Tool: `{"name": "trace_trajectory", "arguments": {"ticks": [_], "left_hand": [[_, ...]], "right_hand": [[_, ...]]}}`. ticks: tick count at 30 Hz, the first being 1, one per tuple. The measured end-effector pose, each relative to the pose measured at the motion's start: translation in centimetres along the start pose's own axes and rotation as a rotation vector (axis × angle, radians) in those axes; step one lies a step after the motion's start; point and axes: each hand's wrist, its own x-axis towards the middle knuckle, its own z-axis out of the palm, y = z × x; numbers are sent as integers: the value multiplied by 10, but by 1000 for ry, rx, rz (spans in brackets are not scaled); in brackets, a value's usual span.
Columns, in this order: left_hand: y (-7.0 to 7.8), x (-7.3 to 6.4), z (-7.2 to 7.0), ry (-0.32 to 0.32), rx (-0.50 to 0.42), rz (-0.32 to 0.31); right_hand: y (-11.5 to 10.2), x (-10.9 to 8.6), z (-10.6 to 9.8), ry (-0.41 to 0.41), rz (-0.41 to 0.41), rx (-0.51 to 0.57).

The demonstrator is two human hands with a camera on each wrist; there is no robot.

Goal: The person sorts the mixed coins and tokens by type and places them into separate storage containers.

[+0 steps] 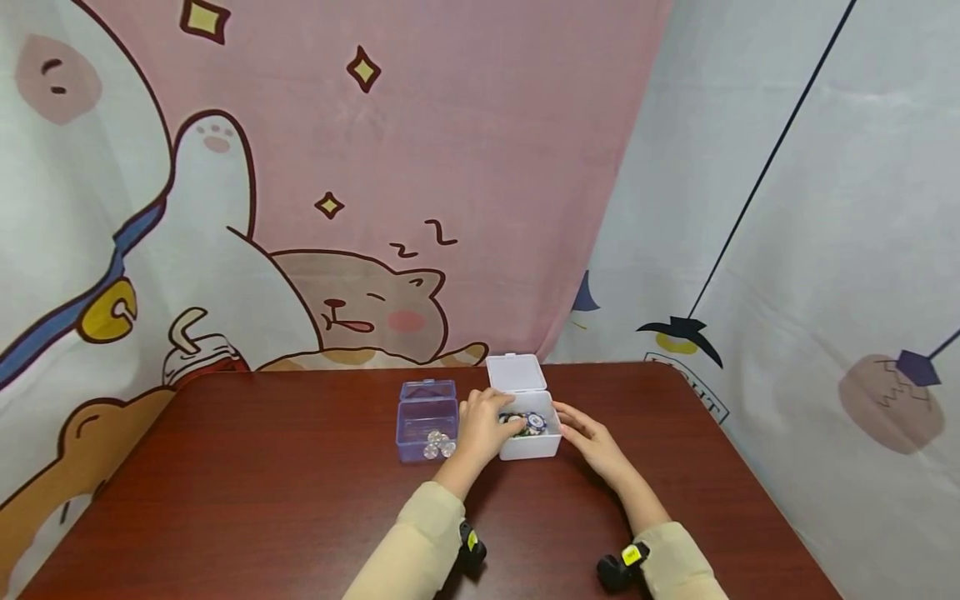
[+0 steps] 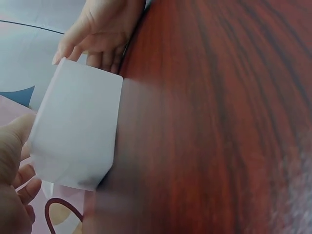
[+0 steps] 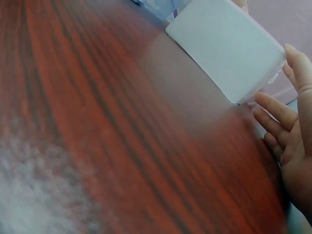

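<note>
A white plastic box (image 1: 528, 448) stands on the table with its lid (image 1: 516, 372) tipped back. Inside lie several round patterned chips (image 1: 536, 423), blue and white among them. My left hand (image 1: 482, 423) reaches over the box's left side, thumb and forefinger spread apart above the chips. Its other fingers (image 2: 30, 190) hang bent beside the wall in the left wrist view. On the other side, my right hand (image 1: 592, 442) rests its fingertips at the right wall, and its thumb (image 3: 295, 56) is at the rim. The left hand partly covers the chips.
Just left of the white box stands an open translucent blue box (image 1: 414, 450) with several clear, shiny pieces (image 1: 432, 447) in its front right corner. Both boxes are near the back of the dark red wooden table (image 1: 285, 483). A printed cloth (image 1: 510, 167) hangs behind.
</note>
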Motion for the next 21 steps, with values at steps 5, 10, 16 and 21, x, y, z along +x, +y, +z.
{"name": "trace_trajectory", "arguments": {"ticks": [5, 10, 16, 21], "left_hand": [[3, 0, -6, -16, -22, 26], [6, -1, -14, -27, -27, 50], [7, -5, -22, -38, -24, 89], [7, -9, -31, -54, -40, 124]], "right_hand": [[-2, 1, -2, 4, 5, -46], [-4, 2, -4, -8, -3, -72], [25, 6, -11, -7, -39, -74], [25, 3, -14, 1, -77, -66]]}}
